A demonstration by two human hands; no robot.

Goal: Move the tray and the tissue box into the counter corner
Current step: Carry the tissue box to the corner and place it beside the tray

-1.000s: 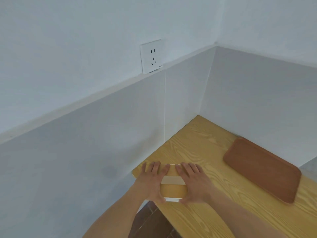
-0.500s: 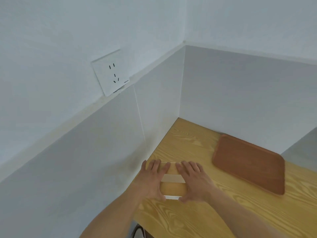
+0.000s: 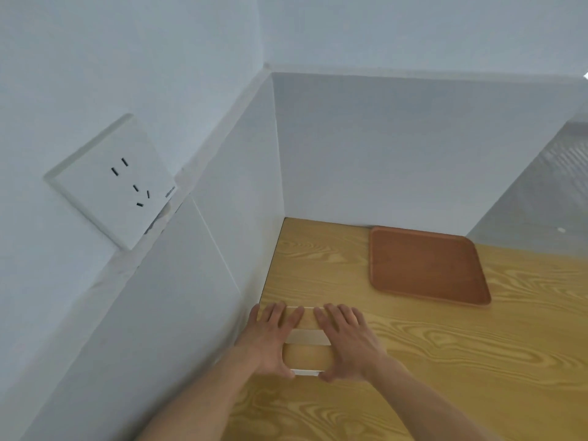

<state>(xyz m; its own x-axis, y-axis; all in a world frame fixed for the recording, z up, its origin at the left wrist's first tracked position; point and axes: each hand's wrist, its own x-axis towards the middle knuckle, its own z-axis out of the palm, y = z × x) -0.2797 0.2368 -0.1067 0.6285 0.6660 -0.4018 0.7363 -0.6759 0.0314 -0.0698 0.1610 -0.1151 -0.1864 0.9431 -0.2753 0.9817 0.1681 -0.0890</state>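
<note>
The tissue box (image 3: pixel 307 356), wood-topped with a white slot and white sides, sits on the wooden counter (image 3: pixel 445 361) against the left wall. My left hand (image 3: pixel 269 338) lies over its left end and my right hand (image 3: pixel 345 340) over its right end, fingers flat on top, thumbs at the near side. The brown tray (image 3: pixel 424 265) lies flat against the back wall, right of the corner and apart from both hands.
The counter corner (image 3: pixel 284 222) between box and tray holds nothing. White wall panels close off the left and back. A wall socket (image 3: pixel 117 183) is high on the left wall. Right of the tray, a grey gap (image 3: pixel 541 192) opens beyond the back panel.
The view has swung left and down, bringing the corner to the middle. Both hands stay on the tissue box, which now sits further onto the counter along the left wall.
</note>
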